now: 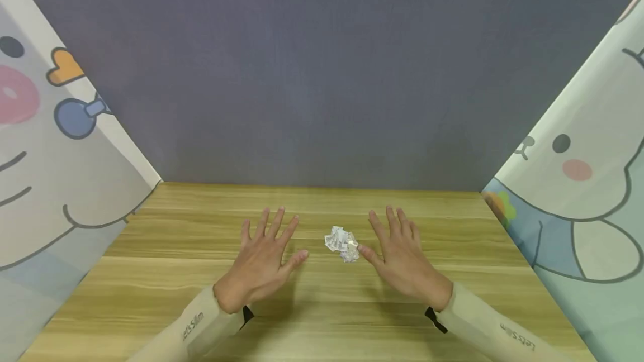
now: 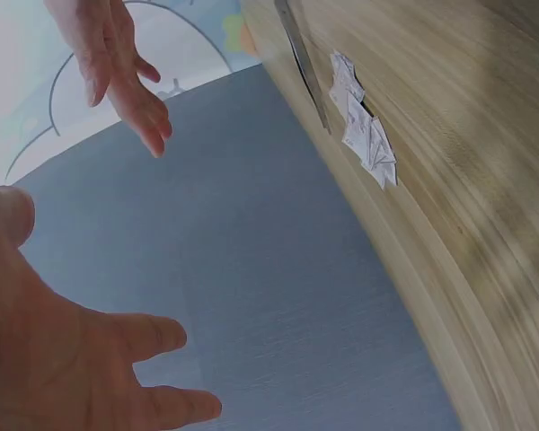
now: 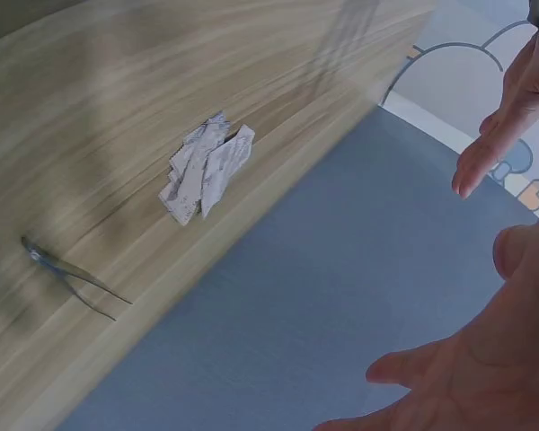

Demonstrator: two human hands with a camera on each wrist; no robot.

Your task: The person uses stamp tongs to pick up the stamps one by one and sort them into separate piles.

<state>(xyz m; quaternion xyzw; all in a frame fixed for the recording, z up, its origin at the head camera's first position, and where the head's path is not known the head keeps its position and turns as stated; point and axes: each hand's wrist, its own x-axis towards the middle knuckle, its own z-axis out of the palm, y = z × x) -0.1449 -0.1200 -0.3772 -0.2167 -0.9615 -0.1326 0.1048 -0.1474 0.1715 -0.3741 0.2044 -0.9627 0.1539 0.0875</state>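
Both hands are held out with fingers spread, holding nothing. My left hand (image 1: 261,264) hovers over the left half of the table, left of a small pile of white packets (image 1: 338,239). My right hand (image 1: 405,261) is at the pile's right, its thumb tip overlapping the edge of the packets in the head view. Zigzag-cut ends show on the packets (image 3: 207,166) in the right wrist view. Near them lies a thin V-shaped metal tool (image 3: 67,274), resembling tweezers, its two legs apart. In the head view this tool is hidden, on the right hand's side.
The wood-grain table (image 1: 322,317) ends at a grey upright panel (image 1: 322,71) at the back. Cartoon-printed panels stand at the left (image 1: 90,183) and right (image 1: 593,200). Pale sleeves cover both forearms, with a dark strap at each wrist.
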